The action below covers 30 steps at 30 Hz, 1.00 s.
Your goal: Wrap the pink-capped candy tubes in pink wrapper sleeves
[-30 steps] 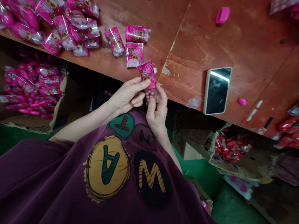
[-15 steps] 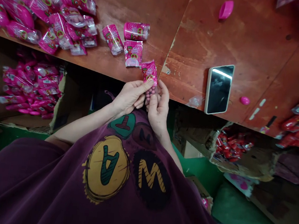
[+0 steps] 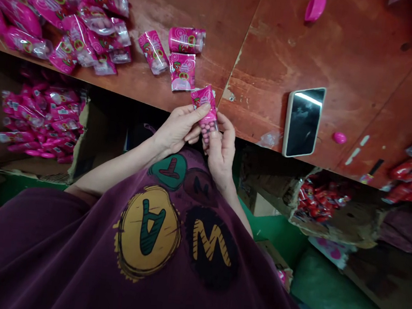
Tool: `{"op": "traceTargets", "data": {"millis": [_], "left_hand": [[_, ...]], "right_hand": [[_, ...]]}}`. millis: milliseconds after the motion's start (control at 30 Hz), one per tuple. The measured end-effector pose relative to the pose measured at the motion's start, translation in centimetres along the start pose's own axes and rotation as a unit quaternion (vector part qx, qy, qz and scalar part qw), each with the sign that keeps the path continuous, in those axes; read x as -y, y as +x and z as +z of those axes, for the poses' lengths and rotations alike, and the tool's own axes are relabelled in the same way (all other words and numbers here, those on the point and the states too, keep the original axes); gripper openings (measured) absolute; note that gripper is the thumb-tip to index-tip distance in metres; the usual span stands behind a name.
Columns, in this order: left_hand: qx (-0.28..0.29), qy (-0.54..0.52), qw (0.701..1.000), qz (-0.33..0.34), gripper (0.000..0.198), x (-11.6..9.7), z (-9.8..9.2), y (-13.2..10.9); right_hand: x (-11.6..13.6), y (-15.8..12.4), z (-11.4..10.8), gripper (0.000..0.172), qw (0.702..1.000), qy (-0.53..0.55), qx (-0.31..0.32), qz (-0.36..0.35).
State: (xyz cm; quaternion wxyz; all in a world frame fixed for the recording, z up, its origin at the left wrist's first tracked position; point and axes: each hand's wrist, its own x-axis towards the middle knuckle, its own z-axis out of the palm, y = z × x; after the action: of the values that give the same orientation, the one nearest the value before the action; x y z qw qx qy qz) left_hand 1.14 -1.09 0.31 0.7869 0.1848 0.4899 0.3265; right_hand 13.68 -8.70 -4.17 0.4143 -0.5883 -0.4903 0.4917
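While under thumbs (image 3: 200, 112), packet (image 3: 210, 114) partly hidden

Left hand (image 3: 177, 128) and right hand (image 3: 223, 151) share a pink packet (image 3: 210, 117)

The left thumb (image 3: 201, 112) presses its printed part; the right thumb (image 3: 215, 143) and fingers hold its clear end, where pink balls (image 3: 207, 129) show. Just beyond and left of the grip, three similar packets (image 3: 182, 72) lie on the table (image 3: 272, 73); a heap (image 3: 77, 35) of more lies farther left. Right of the grip rests a phone (image 3: 304, 122) (its dark screen catches a streak of light).
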Motion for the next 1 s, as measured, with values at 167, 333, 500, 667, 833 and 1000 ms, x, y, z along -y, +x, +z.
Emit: {"op": "traceTargets", "data": {"millis": [167,333,500,667,833,1000], "left_hand": [[0.0,0.0,1.0,-0.011,0.053,1.3,-0.3,0.6],[-0.03,-0.001,0.999,-0.02,0.053,2.0,-0.4,0.9],[-0.062,-0.009,0.998,-0.012,0.05,2.2,-0.3,1.2],[-0.053,-0.034,0.998,-0.011,0.046,2.1,-0.5,1.4],[0.008,-0.056,0.998,-0.024,0.046,1.3,-0.9,0.9],[0.045,-0.028,0.998,-0.031,0.033,1.2,-1.2,0.3]], "right_hand": [[-0.1,0.0,1.2,0.054,0.997,-0.049,-0.045,-0.036],[0.0,0.0,1.8,0.051,0.991,-0.103,-0.071,-0.047],[0.2,0.4,2.1,0.054,0.994,-0.074,-0.081,-0.001],[-0.6,1.1,1.9,0.063,0.998,-0.007,-0.058,0.015],[-1.6,1.3,1.4,0.062,0.996,0.073,-0.035,0.046],[-1.3,0.6,1.1,0.061,0.991,0.113,-0.009,0.065]]}}
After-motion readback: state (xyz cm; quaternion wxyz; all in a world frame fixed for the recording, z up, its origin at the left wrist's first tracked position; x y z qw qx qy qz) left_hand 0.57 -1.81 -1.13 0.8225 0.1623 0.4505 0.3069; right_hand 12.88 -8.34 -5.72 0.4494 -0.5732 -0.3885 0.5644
